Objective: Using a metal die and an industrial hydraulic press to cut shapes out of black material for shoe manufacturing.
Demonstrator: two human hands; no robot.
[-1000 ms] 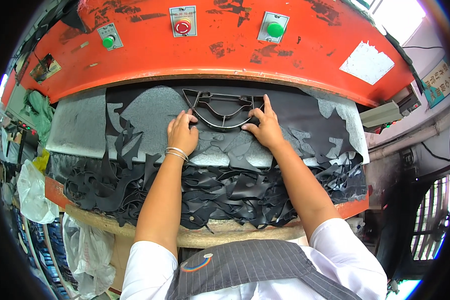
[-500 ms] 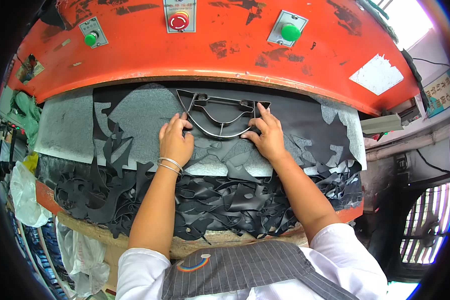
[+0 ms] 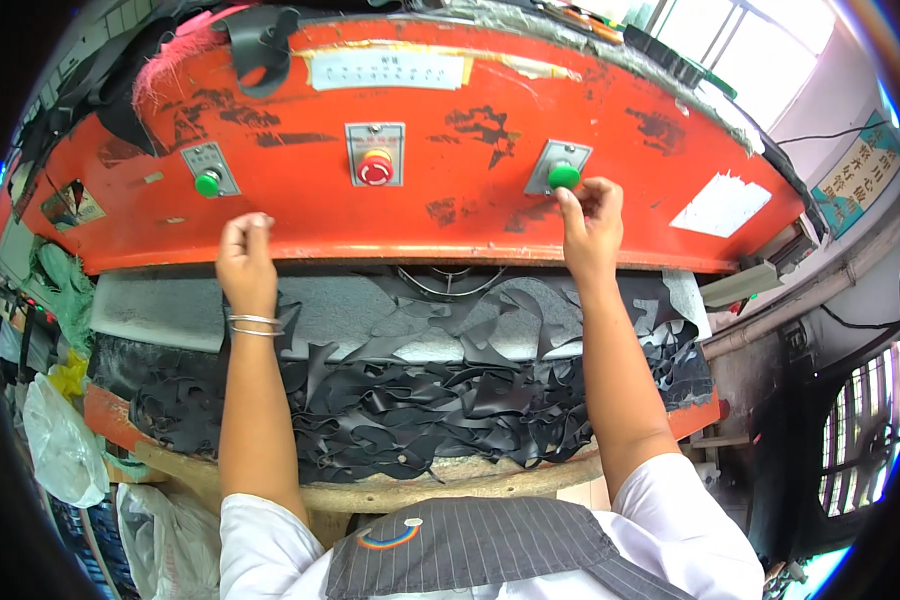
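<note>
My right hand [image 3: 592,228] is at the green push button [image 3: 564,176] on the right of the orange press front. Its fingers are curled and the thumb tip is at the button's lower edge; I cannot tell whether it presses. My left hand [image 3: 247,262] is loosely closed with nothing visible in it, below and to the right of the left green button [image 3: 207,184] and apart from it. The curved metal cutting die [image 3: 451,293] lies on black sheet material [image 3: 490,322], its far part hidden under the press head [image 3: 300,225].
A red stop button [image 3: 374,170] sits between the green ones. Black offcuts [image 3: 440,410] are heaped along the near edge of the pale cutting board [image 3: 160,310]. Plastic bags [image 3: 65,440] hang at the left. A pale bar [image 3: 742,284] juts out at the right.
Both hands have let go of the cutting die and risen to the press front, the left moving leftward and the right toward the right button. The view has tilted up.
</note>
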